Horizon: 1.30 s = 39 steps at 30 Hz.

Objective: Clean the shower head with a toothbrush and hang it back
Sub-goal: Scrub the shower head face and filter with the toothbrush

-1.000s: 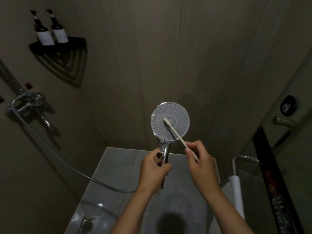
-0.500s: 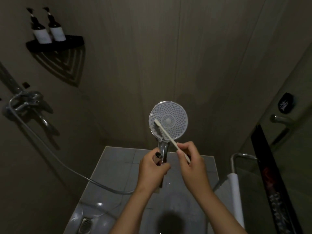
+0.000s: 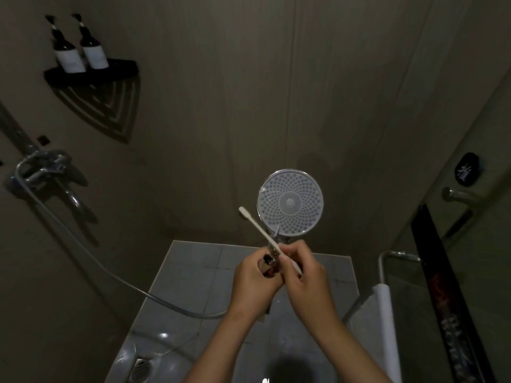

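Head view: toothbrush (image 3: 260,230) bristles have swung off the shower head (image 3: 290,201) face and now sit beside its left rim. Left grip (image 3: 254,286) wraps the head's handle; right grip (image 3: 307,277) pinches the brush. Step: scrubbing; the next move probably needs the bristles back on the nozzles.

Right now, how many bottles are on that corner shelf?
2. Left bottle and right bottle stand side by side on the black corner shelf. None seems hidden.
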Tool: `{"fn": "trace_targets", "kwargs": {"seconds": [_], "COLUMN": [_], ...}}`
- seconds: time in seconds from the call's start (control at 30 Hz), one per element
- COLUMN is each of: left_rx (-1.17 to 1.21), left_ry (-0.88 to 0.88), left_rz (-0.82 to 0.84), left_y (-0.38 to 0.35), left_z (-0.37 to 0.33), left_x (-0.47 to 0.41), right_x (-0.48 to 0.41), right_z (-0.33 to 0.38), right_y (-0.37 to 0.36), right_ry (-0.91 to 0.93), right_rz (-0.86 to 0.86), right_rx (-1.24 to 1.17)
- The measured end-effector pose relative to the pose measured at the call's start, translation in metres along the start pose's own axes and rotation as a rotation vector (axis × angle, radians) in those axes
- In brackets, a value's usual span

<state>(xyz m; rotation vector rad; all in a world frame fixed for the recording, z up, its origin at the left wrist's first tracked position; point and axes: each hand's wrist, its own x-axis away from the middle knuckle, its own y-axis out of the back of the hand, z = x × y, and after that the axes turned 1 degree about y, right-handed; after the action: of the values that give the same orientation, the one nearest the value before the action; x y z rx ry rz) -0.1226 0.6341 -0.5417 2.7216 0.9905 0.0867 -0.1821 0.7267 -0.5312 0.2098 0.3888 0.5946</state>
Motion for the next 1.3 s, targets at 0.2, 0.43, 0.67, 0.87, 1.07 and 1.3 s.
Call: {"fn": "trace_targets", "kwargs": {"seconds": [0.2,0.43,0.67,0.87,1.07,1.3], "left_rx": [-0.042,-0.071,-0.014,-0.075,-0.028,-0.055], "left_ry": [0.028,0.032,0.014,0.039,-0.011,0.011], "left_rz": [-0.059,-0.035,-0.039,-0.069,-0.003,0.007], "left_y": [0.000,0.000,0.002,0.003,-0.001,0.001], "left_z": [0.006,0.005,0.002,0.003,0.001,0.004], "left_x": [-0.001,-0.001,0.000,-0.001,0.003,0.005], "right_x": [-0.013,-0.004,-0.003,-0.008,-0.002,-0.001], "right_z": [0.008,0.004,0.007,0.007,0.006,0.007], "right_y": [0.022,0.005,-0.004,0.004,-0.011,-0.002], "right_ry": [0.058,-0.005,-0.003,0.016,-0.011,0.048], "right_rz": [-0.243,-0.160,-0.077,-0.229,-0.113,-0.162], "right_rx": [0.024,0.064,-0.012,0.004,0.026,-0.022]}}
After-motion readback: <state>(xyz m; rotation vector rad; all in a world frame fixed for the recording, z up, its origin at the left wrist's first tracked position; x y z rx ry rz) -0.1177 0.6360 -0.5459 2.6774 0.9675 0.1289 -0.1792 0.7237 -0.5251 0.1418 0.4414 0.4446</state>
